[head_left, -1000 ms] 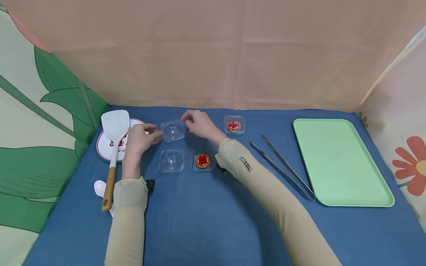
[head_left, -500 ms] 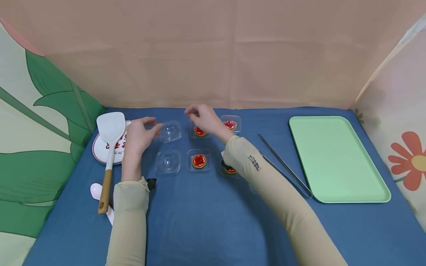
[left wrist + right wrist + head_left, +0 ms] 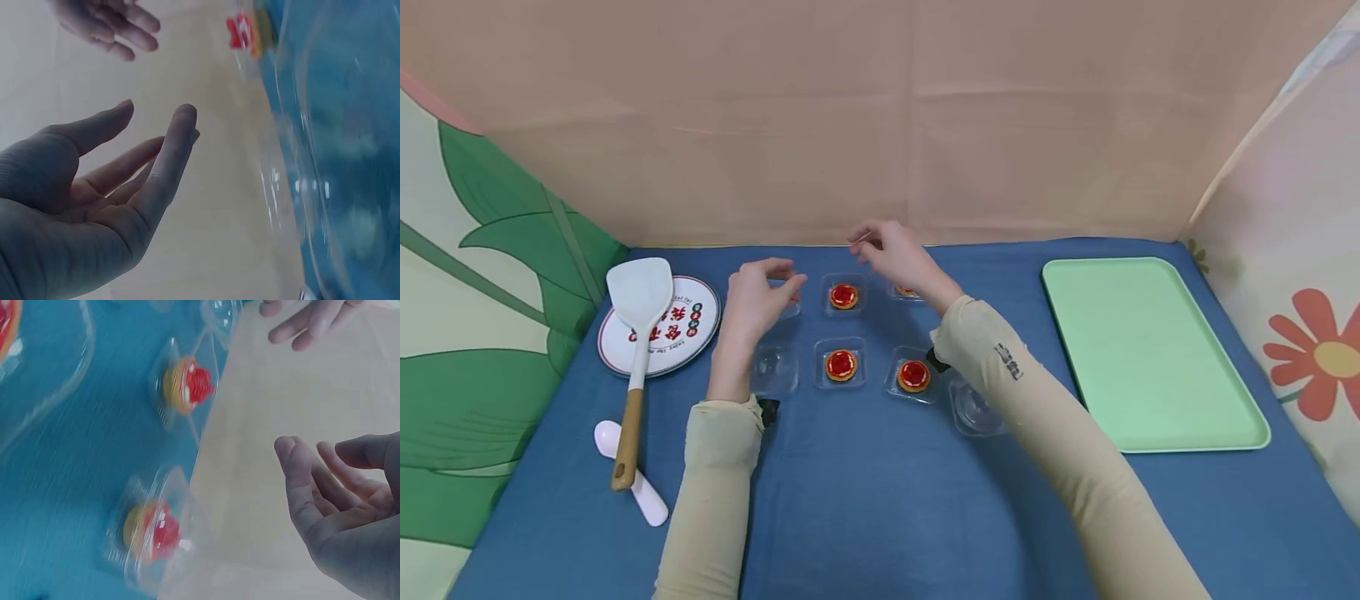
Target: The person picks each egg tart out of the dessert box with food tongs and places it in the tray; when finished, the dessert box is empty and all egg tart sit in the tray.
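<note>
My left hand [image 3: 756, 304] hovers over the upper-left clear plastic box [image 3: 790, 311], mostly hiding it. The left wrist view shows its fingers loosely bent, thumb apart, nothing between them. My right hand [image 3: 895, 254] is raised behind the back row, fingers relaxed around an unfilled gap in the right wrist view. Below and left of it a small red-topped tart [image 3: 844, 296] sits in a clear box; another tart [image 3: 907, 291] is partly hidden by the right hand. In front are two more boxed tarts, a middle tart [image 3: 840, 365] and a right-hand tart [image 3: 913, 376].
A clear box [image 3: 775, 372] without a tart stands front left, another clear box [image 3: 973, 408] beside the right forearm. At left, a white spatula [image 3: 640, 292] lies across a plate [image 3: 700, 342], near a pale spoon [image 3: 651, 500]. A green tray [image 3: 1150, 358] lies right.
Both hands have moved right, the right one also slightly up. The back middle tart and the front right tart have come into view. The tongs are now hidden behind the right arm.
</note>
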Demonstrator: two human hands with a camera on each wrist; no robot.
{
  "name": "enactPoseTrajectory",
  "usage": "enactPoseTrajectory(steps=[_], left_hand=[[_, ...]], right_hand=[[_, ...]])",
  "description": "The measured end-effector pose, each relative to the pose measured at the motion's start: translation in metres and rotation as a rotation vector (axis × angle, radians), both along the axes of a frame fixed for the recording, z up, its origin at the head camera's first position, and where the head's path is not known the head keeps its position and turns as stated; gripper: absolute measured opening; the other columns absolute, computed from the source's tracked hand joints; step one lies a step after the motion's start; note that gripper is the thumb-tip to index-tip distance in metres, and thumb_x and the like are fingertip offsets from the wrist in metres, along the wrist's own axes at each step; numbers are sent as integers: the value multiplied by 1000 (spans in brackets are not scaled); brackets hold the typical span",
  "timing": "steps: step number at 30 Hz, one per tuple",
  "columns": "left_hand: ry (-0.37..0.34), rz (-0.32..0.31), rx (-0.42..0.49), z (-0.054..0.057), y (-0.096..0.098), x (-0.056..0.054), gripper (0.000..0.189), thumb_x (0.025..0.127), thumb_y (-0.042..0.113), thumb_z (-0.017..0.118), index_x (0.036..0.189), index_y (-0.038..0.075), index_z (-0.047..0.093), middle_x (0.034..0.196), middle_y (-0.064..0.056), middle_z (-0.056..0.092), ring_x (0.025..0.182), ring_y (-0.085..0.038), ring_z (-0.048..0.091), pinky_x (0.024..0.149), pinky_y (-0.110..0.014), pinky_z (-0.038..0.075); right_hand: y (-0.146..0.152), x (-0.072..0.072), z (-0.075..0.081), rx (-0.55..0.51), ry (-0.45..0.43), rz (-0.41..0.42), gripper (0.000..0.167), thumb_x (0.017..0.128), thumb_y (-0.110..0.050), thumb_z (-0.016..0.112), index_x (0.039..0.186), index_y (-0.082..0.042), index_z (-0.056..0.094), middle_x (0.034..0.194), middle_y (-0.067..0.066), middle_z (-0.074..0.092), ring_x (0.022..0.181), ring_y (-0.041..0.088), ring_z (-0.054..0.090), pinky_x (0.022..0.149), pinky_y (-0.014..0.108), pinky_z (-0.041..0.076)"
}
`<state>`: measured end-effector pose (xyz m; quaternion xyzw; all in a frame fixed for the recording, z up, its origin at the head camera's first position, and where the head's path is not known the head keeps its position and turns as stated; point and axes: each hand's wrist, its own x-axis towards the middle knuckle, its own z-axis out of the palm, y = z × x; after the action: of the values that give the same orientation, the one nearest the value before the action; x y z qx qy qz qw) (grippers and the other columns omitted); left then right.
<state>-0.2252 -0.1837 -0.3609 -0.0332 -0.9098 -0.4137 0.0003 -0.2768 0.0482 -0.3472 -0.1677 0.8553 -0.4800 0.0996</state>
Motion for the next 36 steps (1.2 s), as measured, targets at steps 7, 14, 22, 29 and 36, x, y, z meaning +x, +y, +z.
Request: enactPoseTrajectory(steps=[7, 14, 22, 29, 36], left_hand=[[-17, -59, 6, -6, 28, -3, 46, 106, 16, 69, 145, -7, 62, 130, -24, 71, 95, -38, 78, 95, -51, 62], [-42, -98, 4, -11, 54, -4, 46, 106, 16, 71, 145, -6, 62, 128, -22, 73, 94, -33, 78, 94, -49, 62], [-75, -147, 6, -17, 75, -8, 50, 106, 14, 71, 149, -8, 57, 128, -23, 73, 93, -30, 78, 97, -47, 61], [-138, -161, -64, -22, 83, -9, 52, 107, 16, 70, 150, -8, 56, 133, -24, 71, 97, -30, 78, 107, -49, 55], [-183, -179, -88, -26, 90, -13, 49, 105, 10, 70, 149, -8, 57, 138, -23, 68, 108, -31, 76, 102, -45, 59]], right_hand=[[29, -6, 1, -23, -29, -50, 31, 112, -6, 51, 137, 6, 63, 125, 24, 70, 119, 42, 68, 97, 50, 59], [54, -10, -3, 15, -23, -121, 30, 111, -4, 51, 134, 8, 64, 129, 27, 67, 118, 40, 64, 98, 49, 56], [71, -16, -22, 145, -18, -164, 32, 109, -1, 53, 136, 13, 64, 138, 28, 63, 129, 41, 59, 110, 50, 51], [73, -19, -41, 194, -118, -118, 38, 111, -2, 54, 145, 14, 57, 143, 30, 60, 120, 40, 63, 96, 46, 60], [72, -17, -48, 145, -194, -142, 34, 113, -5, 52, 143, 10, 60, 140, 27, 62, 114, 39, 68, 92, 42, 61]])
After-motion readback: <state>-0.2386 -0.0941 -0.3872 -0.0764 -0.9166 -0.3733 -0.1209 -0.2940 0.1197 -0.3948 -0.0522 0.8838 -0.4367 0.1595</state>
